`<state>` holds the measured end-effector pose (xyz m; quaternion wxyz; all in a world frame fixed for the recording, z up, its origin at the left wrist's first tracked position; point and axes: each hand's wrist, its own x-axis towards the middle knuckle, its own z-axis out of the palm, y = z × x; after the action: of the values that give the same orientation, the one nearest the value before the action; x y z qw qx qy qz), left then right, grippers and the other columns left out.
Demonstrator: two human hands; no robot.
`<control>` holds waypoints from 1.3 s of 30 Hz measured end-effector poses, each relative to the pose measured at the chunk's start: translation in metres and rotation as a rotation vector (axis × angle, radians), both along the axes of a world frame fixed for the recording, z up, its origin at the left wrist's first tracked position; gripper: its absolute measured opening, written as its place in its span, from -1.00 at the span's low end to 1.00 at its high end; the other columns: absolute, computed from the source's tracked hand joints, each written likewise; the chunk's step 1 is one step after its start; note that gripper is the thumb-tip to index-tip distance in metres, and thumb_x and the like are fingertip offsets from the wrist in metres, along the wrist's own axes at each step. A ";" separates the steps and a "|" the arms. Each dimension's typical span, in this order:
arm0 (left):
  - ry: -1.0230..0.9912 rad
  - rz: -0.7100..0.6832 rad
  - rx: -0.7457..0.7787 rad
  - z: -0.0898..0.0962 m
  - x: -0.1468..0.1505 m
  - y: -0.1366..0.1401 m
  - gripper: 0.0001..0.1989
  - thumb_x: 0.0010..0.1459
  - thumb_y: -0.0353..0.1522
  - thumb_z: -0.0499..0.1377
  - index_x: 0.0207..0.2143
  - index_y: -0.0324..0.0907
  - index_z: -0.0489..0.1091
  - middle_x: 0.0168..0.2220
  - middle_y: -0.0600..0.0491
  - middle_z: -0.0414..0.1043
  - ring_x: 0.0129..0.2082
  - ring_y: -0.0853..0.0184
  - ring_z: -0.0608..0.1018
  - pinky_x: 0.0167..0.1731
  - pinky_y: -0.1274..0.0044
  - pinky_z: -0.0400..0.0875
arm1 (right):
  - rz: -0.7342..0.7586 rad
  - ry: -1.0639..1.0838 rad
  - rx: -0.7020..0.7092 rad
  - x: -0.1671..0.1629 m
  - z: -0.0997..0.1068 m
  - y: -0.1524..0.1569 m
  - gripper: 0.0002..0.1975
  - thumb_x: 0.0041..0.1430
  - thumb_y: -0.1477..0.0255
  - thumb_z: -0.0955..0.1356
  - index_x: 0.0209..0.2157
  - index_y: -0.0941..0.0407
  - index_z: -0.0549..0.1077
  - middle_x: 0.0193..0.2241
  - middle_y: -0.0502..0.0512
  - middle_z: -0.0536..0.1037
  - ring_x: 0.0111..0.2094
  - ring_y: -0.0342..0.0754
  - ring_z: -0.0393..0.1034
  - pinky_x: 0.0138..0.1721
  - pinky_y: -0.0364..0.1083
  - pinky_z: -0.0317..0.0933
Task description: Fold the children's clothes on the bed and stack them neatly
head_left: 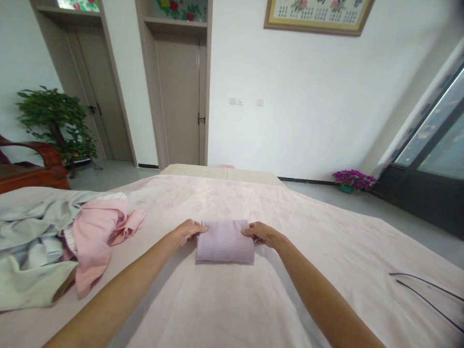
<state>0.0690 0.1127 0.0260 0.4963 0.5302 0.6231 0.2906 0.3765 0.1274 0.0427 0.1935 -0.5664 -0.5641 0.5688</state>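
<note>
A lilac ribbed garment (225,244), folded into a compact rectangle, lies on the pale pink flowered cloth (217,309) in front of me. My left hand (190,231) pinches its far left corner between thumb and fingers. On the opposite side, my right hand (264,233) grips the far right corner the same way, thumb on top. The fingertips under the fabric are hidden. What kind of garment it is cannot be told from its folded shape.
A loose heap of clothes, with a pink piece (99,227) and a grey piece (39,215), lies at the left. Two thin black cords (427,285) cross the right edge. Beyond stand a wooden chair (36,164), a leafy plant (56,121) and purple flowers (353,179).
</note>
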 end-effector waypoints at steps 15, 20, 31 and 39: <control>0.483 -0.292 1.020 0.000 -0.004 -0.056 -0.79 0.06 -0.55 0.11 -0.26 -0.13 0.39 -0.27 0.06 0.40 -0.24 0.30 0.45 -0.20 0.51 0.33 | 0.211 -0.486 1.235 0.014 -0.013 -0.072 -0.69 -0.05 0.67 0.27 -0.25 0.08 0.35 -0.25 0.07 0.40 -0.23 -0.05 0.30 -0.21 -0.12 0.17; 0.631 -0.418 1.106 -0.021 -0.012 -0.085 -0.71 0.13 -0.60 0.06 -0.18 -0.12 0.38 -0.16 0.01 0.43 -0.11 0.23 0.46 -0.07 0.39 0.35 | 0.360 -0.632 1.206 0.026 -0.023 -0.093 -0.61 -0.07 0.73 0.23 -0.23 0.08 0.41 -0.21 0.09 0.45 -0.18 -0.02 0.30 -0.14 -0.08 0.14; 0.644 -0.562 1.094 -0.008 0.011 -0.108 -0.55 0.11 -0.56 0.09 0.06 -0.10 0.33 -0.04 -0.04 0.42 -0.01 0.16 0.42 0.04 0.30 0.33 | 0.572 -0.416 1.206 0.007 0.009 -0.115 -0.57 0.16 0.56 0.26 0.07 0.09 0.38 0.05 0.16 0.46 0.16 0.03 0.23 0.19 0.07 0.10; 0.655 -0.419 1.158 -0.020 0.020 -0.112 -0.81 0.27 -0.40 0.11 -0.09 -0.10 0.43 -0.19 -0.03 0.46 -0.13 0.21 0.46 -0.08 0.34 0.39 | 0.459 -0.717 1.206 -0.029 0.004 -0.135 -0.53 0.23 0.36 0.35 0.15 0.10 0.29 0.01 0.22 0.46 0.00 0.10 0.30 0.01 0.07 0.20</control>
<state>0.0891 0.0007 0.0061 -0.0341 0.8789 0.3700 0.2993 0.3473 -0.0075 0.0464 0.1511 -0.3802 -0.9118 -0.0339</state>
